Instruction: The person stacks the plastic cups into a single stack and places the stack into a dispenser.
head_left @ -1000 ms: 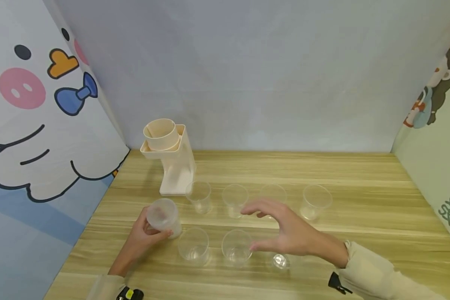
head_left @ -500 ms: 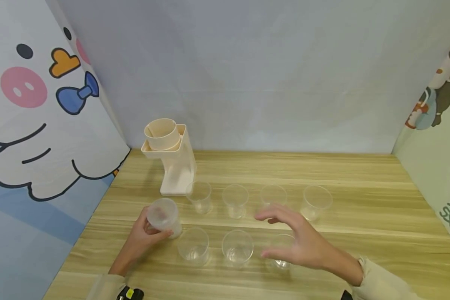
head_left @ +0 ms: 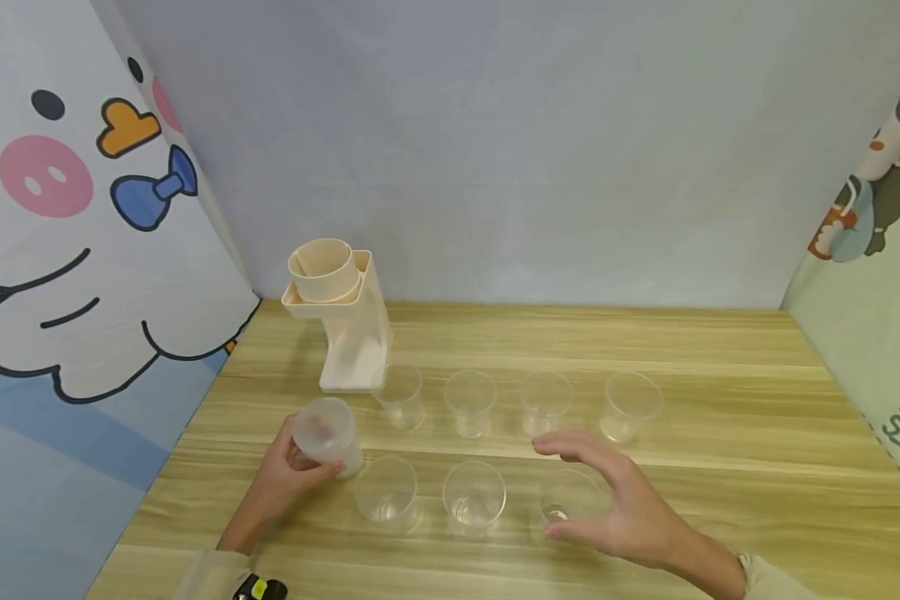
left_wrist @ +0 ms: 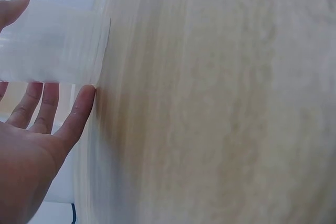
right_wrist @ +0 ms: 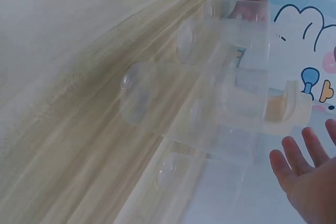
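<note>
My left hand (head_left: pixel 288 471) grips a cloudy plastic cup (head_left: pixel 337 454) at the left end of the front row, thumb on the near side. In the left wrist view the fingers lie along the wall of that plastic cup (left_wrist: pixel 52 43). My right hand (head_left: pixel 626 508) is spread in a wide curve at the rightmost clear plastic cup (head_left: pixel 570 492) of the front row, overlapping its right side. Thumb and fingers stay far apart, nothing pinched between them. The right wrist view shows the right hand (right_wrist: pixel 315 174) with fingers apart, off the rims of the clear cups (right_wrist: pixel 168 98).
Two more clear cups, the left one (head_left: pixel 386 492) and the middle one (head_left: pixel 474 497), stand in the front row. Behind them several clear cups (head_left: pixel 470 400) form a back row. A cream cup dispenser stand (head_left: pixel 352 333) rises at the back left of the wooden table (head_left: pixel 720 358).
My right hand has moved right and nearer to me, from beside the middle front cup to the rightmost one. The left hand and its cup have stayed put.
</note>
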Demonstrator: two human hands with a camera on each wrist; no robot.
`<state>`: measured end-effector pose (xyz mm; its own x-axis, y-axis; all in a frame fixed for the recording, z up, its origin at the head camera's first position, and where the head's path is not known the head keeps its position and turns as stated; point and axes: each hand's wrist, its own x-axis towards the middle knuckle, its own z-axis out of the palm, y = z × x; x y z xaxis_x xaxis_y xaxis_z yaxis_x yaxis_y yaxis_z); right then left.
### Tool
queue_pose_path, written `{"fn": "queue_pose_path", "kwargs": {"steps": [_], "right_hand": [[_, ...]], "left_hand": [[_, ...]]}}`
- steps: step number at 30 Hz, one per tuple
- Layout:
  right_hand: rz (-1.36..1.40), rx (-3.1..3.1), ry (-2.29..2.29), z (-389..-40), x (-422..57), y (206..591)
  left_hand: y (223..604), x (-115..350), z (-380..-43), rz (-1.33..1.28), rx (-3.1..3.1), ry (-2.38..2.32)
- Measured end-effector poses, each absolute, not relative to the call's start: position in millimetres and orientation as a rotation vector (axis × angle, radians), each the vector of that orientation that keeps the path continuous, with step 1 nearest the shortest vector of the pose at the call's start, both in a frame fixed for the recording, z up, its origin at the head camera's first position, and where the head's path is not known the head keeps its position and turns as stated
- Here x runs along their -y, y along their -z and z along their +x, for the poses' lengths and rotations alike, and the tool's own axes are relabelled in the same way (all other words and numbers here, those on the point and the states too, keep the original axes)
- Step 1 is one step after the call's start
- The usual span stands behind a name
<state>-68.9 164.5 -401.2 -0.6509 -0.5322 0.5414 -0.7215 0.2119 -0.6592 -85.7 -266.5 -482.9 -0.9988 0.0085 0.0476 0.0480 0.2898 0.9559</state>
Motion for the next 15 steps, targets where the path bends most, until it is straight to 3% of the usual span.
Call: {"fn": "queue_pose_path", "kwargs": {"steps": [15], "right_hand": [[1.038,2.297,-1.441,-52.8,-180.3,435.1]], "left_hand": [[482.2,264.7,-84.5,-0.057,2.503,1.84]]}}
